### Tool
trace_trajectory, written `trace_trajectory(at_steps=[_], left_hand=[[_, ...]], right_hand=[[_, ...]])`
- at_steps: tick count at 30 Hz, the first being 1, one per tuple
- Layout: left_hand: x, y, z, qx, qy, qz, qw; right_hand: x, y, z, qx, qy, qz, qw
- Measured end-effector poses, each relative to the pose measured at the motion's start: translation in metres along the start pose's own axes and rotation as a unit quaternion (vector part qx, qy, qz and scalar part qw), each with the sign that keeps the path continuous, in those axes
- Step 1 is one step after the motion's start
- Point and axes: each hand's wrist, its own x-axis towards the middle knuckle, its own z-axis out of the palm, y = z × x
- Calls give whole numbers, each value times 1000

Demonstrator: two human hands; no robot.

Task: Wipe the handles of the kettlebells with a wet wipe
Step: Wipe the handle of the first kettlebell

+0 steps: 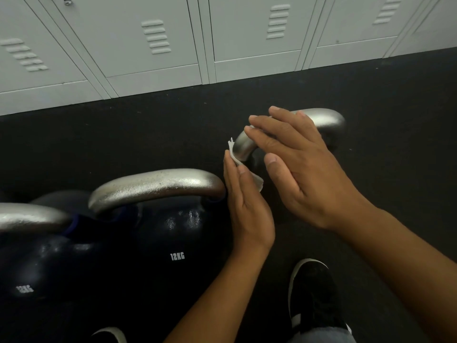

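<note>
Black rubber flooring carries everything here, and nearest the camera a black shoe with a white sole edge stands on it. To the left sit two dark blue kettlebells: the 12KG kettlebell with its silver handle arching over it, and beside it a second dark kettlebell whose handle runs off the frame edge.

Further out, the left hand stands edge-up with straight fingers, pressing a crumpled white wet wipe against the near curve of the third kettlebell's handle. The right hand lies over the top of that handle, fingers extended and relaxed rather than wrapped tight; whether it steadies the bell or also touches the wipe, I cannot tell. The two hands are close together but not touching. The body of this third kettlebell is almost wholly hidden beneath them.

The step in hand appears to be wiping the near bend of this far handle. The next move would likely call for sliding the wipe along the arch toward its far end, keeping the cloth folded under the fingers.

The handles look matte silver, grainy and slightly speckled, with soft highlights along their tops. Behind everything, pale grey metal lockers with louvred vents line the wall.
</note>
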Motion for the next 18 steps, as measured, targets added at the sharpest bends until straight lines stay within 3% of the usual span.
trace_trajectory(at_steps=[8,18], left_hand=[[11,0,4,-1,30,-50,998],[8,0,8,-10,43,-50,998]], right_hand=[[0,0,-1,9,-2,4,1000],[0,1,-1,9,-6,2,1000]])
